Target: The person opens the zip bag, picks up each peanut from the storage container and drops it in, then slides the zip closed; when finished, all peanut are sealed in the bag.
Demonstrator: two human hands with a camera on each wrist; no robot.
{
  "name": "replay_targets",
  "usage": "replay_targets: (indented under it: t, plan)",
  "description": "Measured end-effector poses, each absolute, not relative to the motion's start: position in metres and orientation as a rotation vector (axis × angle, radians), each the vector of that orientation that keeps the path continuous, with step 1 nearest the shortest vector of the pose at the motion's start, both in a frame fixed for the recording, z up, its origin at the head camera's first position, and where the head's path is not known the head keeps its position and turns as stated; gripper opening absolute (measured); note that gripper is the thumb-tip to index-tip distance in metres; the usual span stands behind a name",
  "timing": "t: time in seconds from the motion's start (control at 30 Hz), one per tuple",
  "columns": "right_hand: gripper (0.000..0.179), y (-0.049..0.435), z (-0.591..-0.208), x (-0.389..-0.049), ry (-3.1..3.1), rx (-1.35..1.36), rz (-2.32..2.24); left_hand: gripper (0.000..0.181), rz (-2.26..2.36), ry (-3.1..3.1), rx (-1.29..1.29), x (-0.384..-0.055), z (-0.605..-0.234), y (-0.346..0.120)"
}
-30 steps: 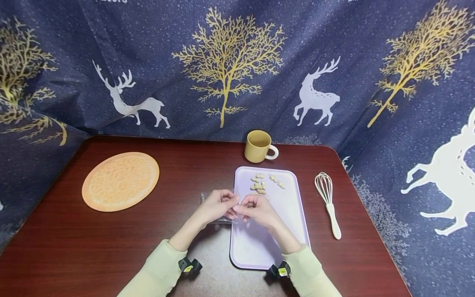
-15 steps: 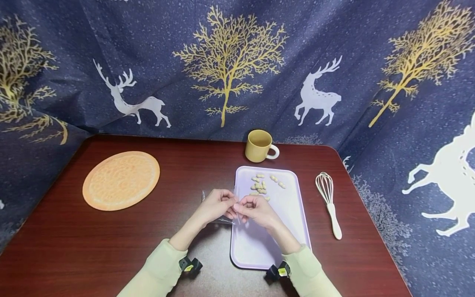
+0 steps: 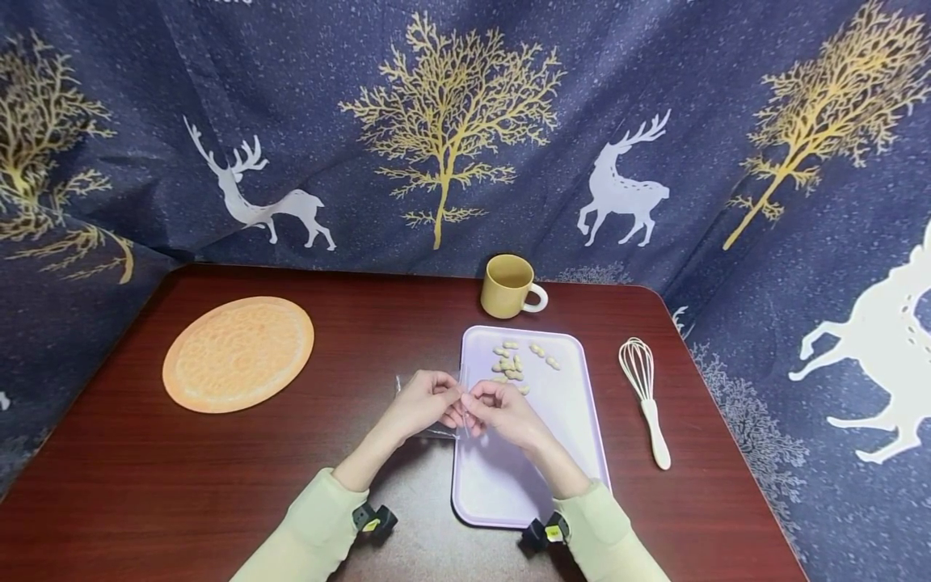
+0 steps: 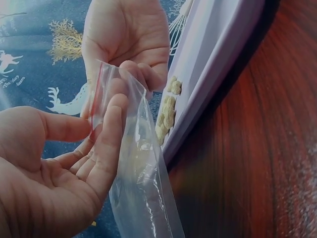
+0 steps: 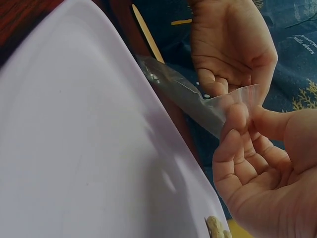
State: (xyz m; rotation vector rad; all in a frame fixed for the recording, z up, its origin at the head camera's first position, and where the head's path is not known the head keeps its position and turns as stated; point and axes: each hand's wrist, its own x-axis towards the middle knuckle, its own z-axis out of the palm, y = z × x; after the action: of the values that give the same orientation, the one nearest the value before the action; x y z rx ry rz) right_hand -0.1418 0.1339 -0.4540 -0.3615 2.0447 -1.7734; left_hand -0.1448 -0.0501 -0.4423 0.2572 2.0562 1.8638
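The left hand (image 3: 425, 404) and right hand (image 3: 505, 412) meet, each pinching the bag (image 4: 148, 196) near its mouth between thumb and fingers. The bag is thin, clear plastic, glossy and creased, its body trailing beneath the left hand. Under the right hand lies the tray (image 3: 524, 489), smooth, pale lilac and rectangular with rounded corners. Beyond that hand, the peanuts (image 3: 511, 368) sit on it, tan and waisted. Both wrist views show a red strip (image 4: 97, 94) along the bag's mouth, which is hard to make out from the head. Only the head view shows whole the wire-looped whisk (image 3: 647, 404) right of the right hand, the round mug (image 3: 502, 293) beyond both hands, and the flat orange disc (image 3: 238, 356) far left of the left hand.
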Motion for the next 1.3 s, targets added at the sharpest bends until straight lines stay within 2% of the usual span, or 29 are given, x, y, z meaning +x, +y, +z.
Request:
replay_targets:
  t: [0.5,0.8,1.3]
  plan:
    - [0.02,0.1318,-0.4549,-0.1414,2.044,-0.398,-1.766,0.014,1.783,2.168,0.187,-0.1442,-0.4426,-0.0456]
    - [0.019,0.1318,-0.4554,-0.1414,2.043,-0.421,-1.782,0.02,1.76,2.184,0.178,-0.1414,-0.4405,-0.0448]
    - [0.02,0.1296,-0.4543,-0.1394,2.027,-0.389,-1.79,0.014,1.733,2.228,0.181,-0.14,-0.4427,-0.0439]
